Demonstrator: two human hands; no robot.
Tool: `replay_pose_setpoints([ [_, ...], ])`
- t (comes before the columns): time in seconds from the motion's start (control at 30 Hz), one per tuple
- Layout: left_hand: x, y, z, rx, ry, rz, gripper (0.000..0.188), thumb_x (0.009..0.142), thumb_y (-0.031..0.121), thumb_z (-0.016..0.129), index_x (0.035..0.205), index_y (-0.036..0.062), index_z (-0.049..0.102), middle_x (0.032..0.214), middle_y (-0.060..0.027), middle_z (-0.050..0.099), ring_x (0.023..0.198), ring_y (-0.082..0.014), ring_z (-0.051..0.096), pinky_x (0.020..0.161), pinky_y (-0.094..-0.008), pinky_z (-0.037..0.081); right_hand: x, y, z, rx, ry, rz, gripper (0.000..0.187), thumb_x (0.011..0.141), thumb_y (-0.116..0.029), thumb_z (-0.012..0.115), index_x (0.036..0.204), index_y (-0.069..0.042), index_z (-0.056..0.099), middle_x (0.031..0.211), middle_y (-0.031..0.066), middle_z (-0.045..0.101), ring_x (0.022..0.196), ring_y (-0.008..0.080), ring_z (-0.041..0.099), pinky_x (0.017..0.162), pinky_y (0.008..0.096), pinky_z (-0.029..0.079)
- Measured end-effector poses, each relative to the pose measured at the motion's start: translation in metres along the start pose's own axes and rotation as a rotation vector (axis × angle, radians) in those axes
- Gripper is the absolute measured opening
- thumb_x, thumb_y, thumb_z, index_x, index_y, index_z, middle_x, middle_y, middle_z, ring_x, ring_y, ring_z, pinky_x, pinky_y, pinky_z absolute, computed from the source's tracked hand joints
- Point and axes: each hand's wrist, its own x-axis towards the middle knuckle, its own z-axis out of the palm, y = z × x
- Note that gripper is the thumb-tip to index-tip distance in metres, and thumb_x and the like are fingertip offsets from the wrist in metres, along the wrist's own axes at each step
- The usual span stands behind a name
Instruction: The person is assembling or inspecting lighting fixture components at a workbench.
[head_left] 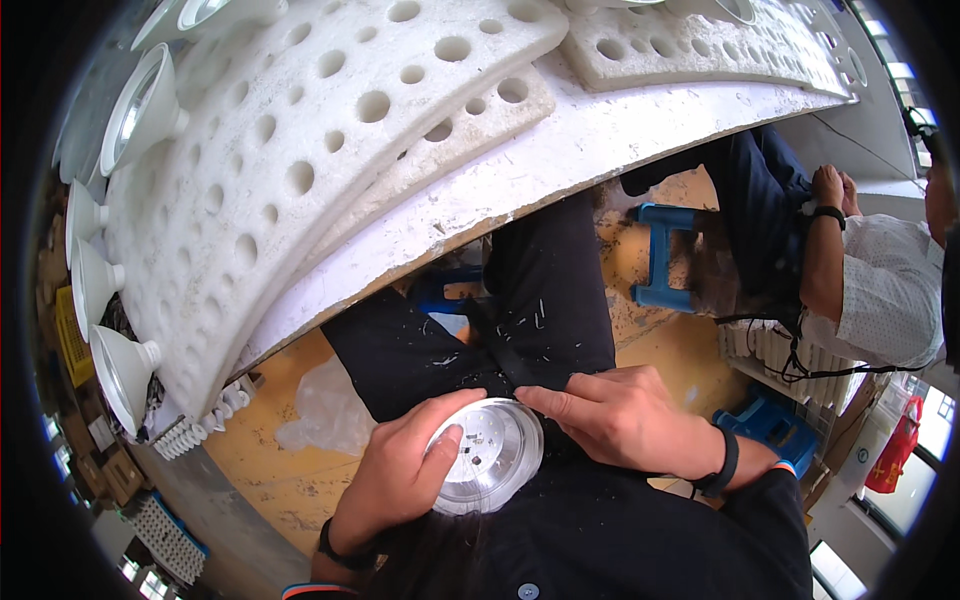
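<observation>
Over my lap is a round, shiny lamp cup (487,452) with clear ribbed walls, its open side facing up. A white disc with small dark parts lies at its bottom. My left hand (405,465) grips the cup's left side, the thumb over the rim and the fingers around the outside. Curled at the cup's upper right rim is my right hand (620,420), its index finger stretched along the edge. Whatever lies within those fingers is hidden. A dark strip (495,345) runs from near my right fingertips across my dark trousers, which carry pale shavings.
Perforated white foam boards (330,130) lie on the white worktable (480,205) ahead. White lamp shades (125,375) stand along its left side. A clear plastic bag (328,415) lies on the floor. At right, another person (880,280) sits near a blue stool (660,255).
</observation>
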Motion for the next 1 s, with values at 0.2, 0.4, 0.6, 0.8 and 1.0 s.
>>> replay_pose_setpoints([
  [0.2, 0.003, 0.005, 0.002, 0.272, 0.059, 0.068, 0.026, 0.085, 0.000, 0.058, 0.111, 0.0003, 0.061, 0.090, -0.0202, 0.068, 0.081, -0.0349, 0.068, 0.070, -0.0377, 0.055, 0.009, -0.015, -0.016, -0.109, -0.137, -0.022, 0.039, 0.076, -0.009, 0.062, 0.115, -0.002, 0.060, 0.073, 0.0050, 0.055, 0.060, 0.0188, 0.063, 0.048, 0.0310, 0.048],
  [0.4, 0.004, 0.005, 0.002, 0.276, 0.096, 0.043, 0.025, 0.085, 0.000, 0.058, 0.110, 0.0011, 0.061, 0.089, -0.0204, 0.068, 0.080, -0.0347, 0.068, 0.068, -0.0385, 0.055, 0.019, -0.014, 0.000, -0.125, -0.119, -0.127, 0.044, 0.074, -0.010, 0.059, 0.117, 0.001, 0.057, 0.074, 0.0050, 0.054, 0.063, 0.0171, 0.063, 0.049, 0.0301, 0.048],
  [0.6, 0.005, 0.002, 0.001, 0.253, 0.065, 0.052, 0.026, 0.085, 0.000, 0.057, 0.111, 0.0009, 0.061, 0.090, -0.0200, 0.068, 0.081, -0.0329, 0.069, 0.069, -0.0362, 0.055, 0.011, -0.010, -0.008, -0.114, -0.107, -0.161, 0.044, 0.075, -0.011, 0.059, 0.117, 0.001, 0.058, 0.072, 0.0045, 0.052, 0.060, 0.0166, 0.061, 0.049, 0.0296, 0.048],
  [0.8, 0.007, 0.000, 0.003, 0.281, 0.044, 0.101, 0.026, 0.086, 0.000, 0.058, 0.112, 0.0017, 0.059, 0.090, -0.0206, 0.067, 0.080, -0.0346, 0.068, 0.068, -0.0388, 0.055, 0.017, -0.020, -0.007, -0.202, -0.130, -0.153, 0.042, 0.075, -0.011, 0.058, 0.115, 0.001, 0.058, 0.072, 0.0045, 0.053, 0.060, 0.0167, 0.062, 0.049, 0.0294, 0.048],
  [1.0, 0.008, -0.002, 0.002, 0.256, 0.027, 0.067, 0.026, 0.086, 0.001, 0.056, 0.112, 0.0020, 0.059, 0.089, -0.0204, 0.067, 0.080, -0.0349, 0.068, 0.068, -0.0395, 0.055, 0.018, -0.010, -0.015, -0.137, -0.149, -0.184, 0.041, 0.075, -0.011, 0.058, 0.114, 0.002, 0.057, 0.071, 0.0056, 0.054, 0.060, 0.0182, 0.063, 0.049, 0.0299, 0.049],
])
